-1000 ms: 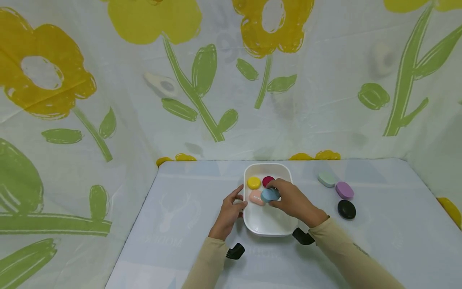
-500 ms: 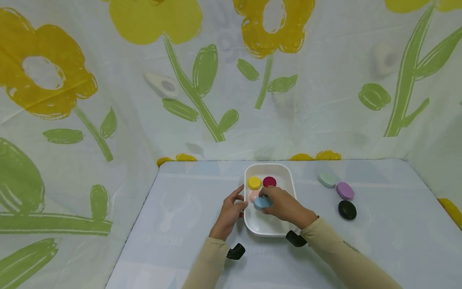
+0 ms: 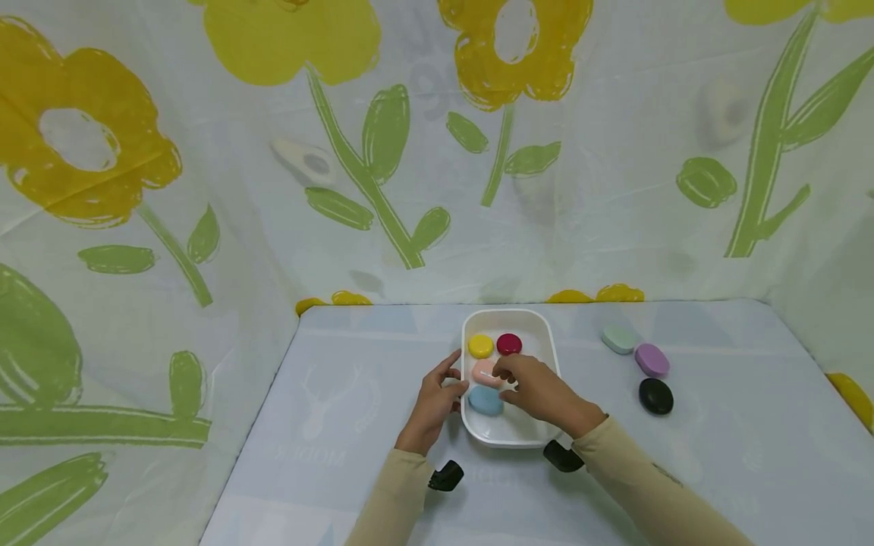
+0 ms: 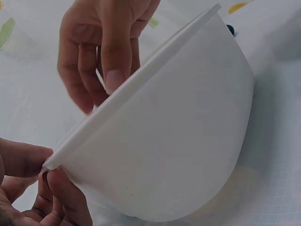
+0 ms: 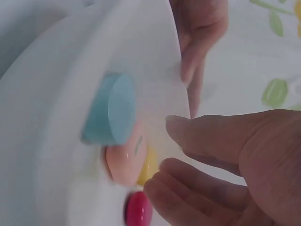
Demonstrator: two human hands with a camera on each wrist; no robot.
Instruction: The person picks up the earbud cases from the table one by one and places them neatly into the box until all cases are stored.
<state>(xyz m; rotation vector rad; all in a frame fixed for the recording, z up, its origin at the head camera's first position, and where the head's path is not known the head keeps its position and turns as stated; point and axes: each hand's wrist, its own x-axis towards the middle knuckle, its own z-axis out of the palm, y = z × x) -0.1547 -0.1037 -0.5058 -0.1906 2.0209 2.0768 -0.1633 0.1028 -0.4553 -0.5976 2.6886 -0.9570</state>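
My left hand (image 3: 435,392) holds the left rim of a white rectangular tub (image 3: 515,430), pinching it between thumb and fingers in the left wrist view. Over the tub's interior hovers my right hand (image 3: 542,387), its fingers loosely bent around nothing. Just below its fingertips lies a light blue oval, soap-like piece (image 5: 113,108) on the tub floor. Beside that sit a glossy pink piece (image 5: 127,157), a round yellow piece (image 3: 481,346) and a round red piece (image 3: 509,343) at the tub's far end. In the head view, right-hand fingers partly cover the pink piece.
To the right of the tub, a pale green oval piece (image 3: 617,339), a purple one (image 3: 652,360) and a black one (image 3: 656,396) lie on the pale tablecloth (image 3: 341,394). A flower-printed curtain (image 3: 601,227) stands behind the table.
My right hand has moved the blue piece from over the pink one toward the near left of the tub and let go of it there. My left hand has stayed at the rim.
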